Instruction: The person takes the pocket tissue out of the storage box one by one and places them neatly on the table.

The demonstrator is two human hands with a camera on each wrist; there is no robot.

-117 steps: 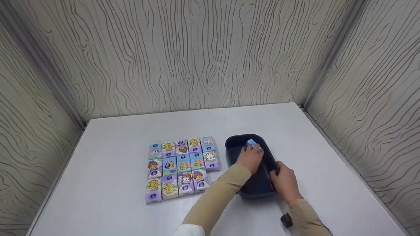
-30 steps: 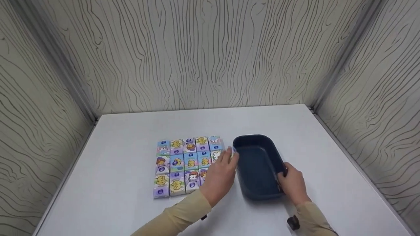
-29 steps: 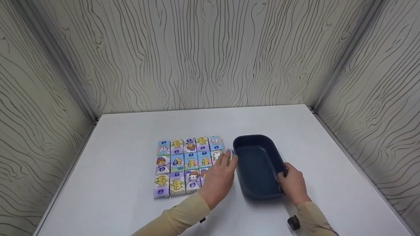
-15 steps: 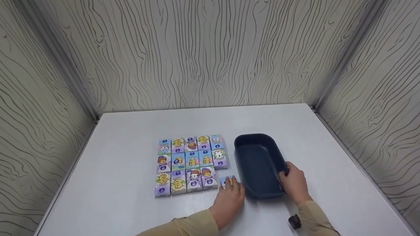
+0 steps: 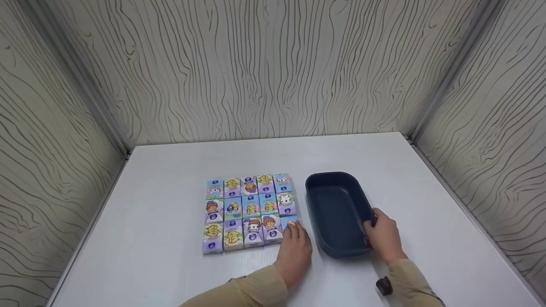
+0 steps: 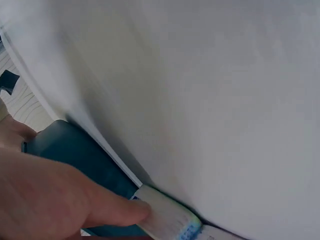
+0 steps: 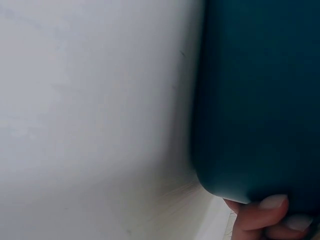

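Observation:
Rows of small cartoon-printed packs (image 5: 251, 209) lie side by side on the white table in a flat block, in blue, purple and yellow prints. My left hand (image 5: 295, 251) holds a blue pack (image 5: 289, 221) at the block's near right corner, mostly covered by the fingers. In the left wrist view the thumb (image 6: 117, 209) presses on the pale end of this pack (image 6: 167, 212), which lines up with another. To the right sits a dark blue bin (image 5: 341, 213) with nothing inside. My right hand (image 5: 384, 236) grips its right rim, thumb inside and fingertips (image 7: 272, 202) under the outer wall.
The white table (image 5: 162, 204) is bounded by wood-grain panels (image 5: 256, 72) at the back and both sides. A narrow strip of table separates the block from the bin. A small black object (image 5: 384, 285) shows beside the right sleeve.
The left hand took a pack from the bin to the block's near right corner, then moved it left against the neighbouring pack. The right hand stays on the bin's rim.

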